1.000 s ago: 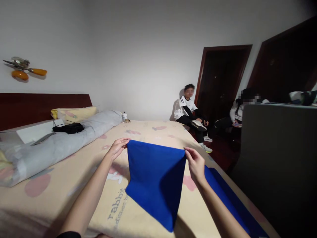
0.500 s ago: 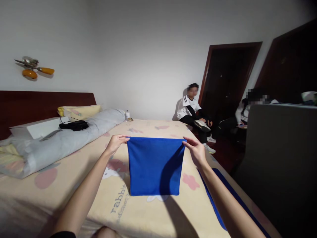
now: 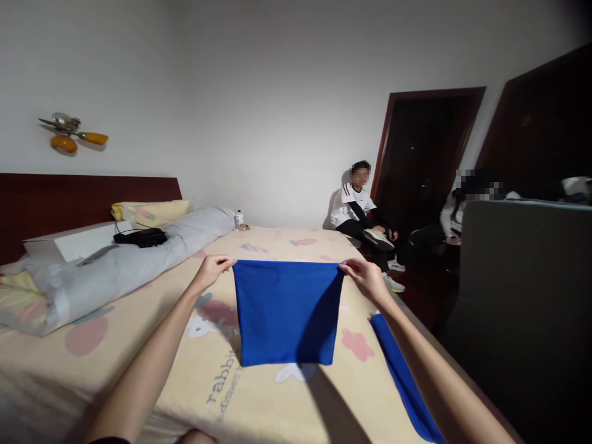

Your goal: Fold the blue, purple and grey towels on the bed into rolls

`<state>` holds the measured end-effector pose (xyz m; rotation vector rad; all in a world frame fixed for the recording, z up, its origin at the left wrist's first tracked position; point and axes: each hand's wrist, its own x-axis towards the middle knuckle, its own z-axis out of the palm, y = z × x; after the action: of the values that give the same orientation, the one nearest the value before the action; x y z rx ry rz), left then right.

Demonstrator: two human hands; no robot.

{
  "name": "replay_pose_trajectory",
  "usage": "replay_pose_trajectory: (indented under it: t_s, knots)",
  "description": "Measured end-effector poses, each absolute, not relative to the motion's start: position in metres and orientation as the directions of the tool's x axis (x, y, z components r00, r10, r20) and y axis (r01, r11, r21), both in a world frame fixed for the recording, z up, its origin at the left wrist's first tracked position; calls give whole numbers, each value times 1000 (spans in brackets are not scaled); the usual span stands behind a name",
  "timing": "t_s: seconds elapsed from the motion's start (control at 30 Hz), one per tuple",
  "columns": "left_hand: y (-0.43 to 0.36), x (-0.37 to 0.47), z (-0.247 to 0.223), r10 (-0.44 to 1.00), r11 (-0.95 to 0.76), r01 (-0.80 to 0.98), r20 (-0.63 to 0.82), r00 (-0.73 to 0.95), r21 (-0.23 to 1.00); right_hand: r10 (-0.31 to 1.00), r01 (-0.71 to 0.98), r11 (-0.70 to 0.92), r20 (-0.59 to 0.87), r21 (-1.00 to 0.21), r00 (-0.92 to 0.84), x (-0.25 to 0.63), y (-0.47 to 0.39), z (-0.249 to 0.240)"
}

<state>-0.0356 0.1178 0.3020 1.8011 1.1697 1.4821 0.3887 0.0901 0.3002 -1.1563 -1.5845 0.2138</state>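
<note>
A square blue cloth [image 3: 282,314] hangs between my hands, its top edge stretched nearly straight above the bed. At its upper left corner my left hand [image 3: 213,272] pinches the fabric between thumb and fingers. My right hand [image 3: 366,277] grips the upper right corner in the same way. The lower edge of the cloth is down near the bedsheet; whether it touches I cannot tell. A shadow covers its right part. On the bed to the right lies another piece of blue fabric [image 3: 401,376], partly hidden behind my right forearm.
The bed [image 3: 185,388] has a patterned yellow sheet. A rolled grey quilt [image 3: 139,271], a white box [image 3: 69,240] and a black item [image 3: 141,237] lie at the left. A small bottle [image 3: 239,219] stands far back. One person [image 3: 354,203] sits beyond; another sits behind a dark panel [image 3: 522,308].
My hands and the cloth's top edge have shifted slightly left and down in view, with both corners still pinched. The view itself has tilted up a little.
</note>
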Motion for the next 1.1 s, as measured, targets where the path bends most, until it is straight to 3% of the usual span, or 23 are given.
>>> replay_pose_trajectory:
  t_s: [0.2,0.4,0.6,0.83,1.1]
  knots:
    - [117,-33,301,874,-471,236,487,-8,850,768,566,512,640,-646,37,392,81,314]
    - [120,-21,299,927,-364,106,371,-52,925,916,267,375,399,-888,38,386,81,318]
    - [137,-14,294,967,-240,15,241,-84,971,938,174,325,341,-929,66,385,107,308]
    - [177,-5,290,965,-224,-17,219,-142,974,916,117,367,381,-923,125,379,158,288]
    - [220,14,281,887,-400,-33,378,-267,916,831,116,516,529,-849,172,377,196,276]
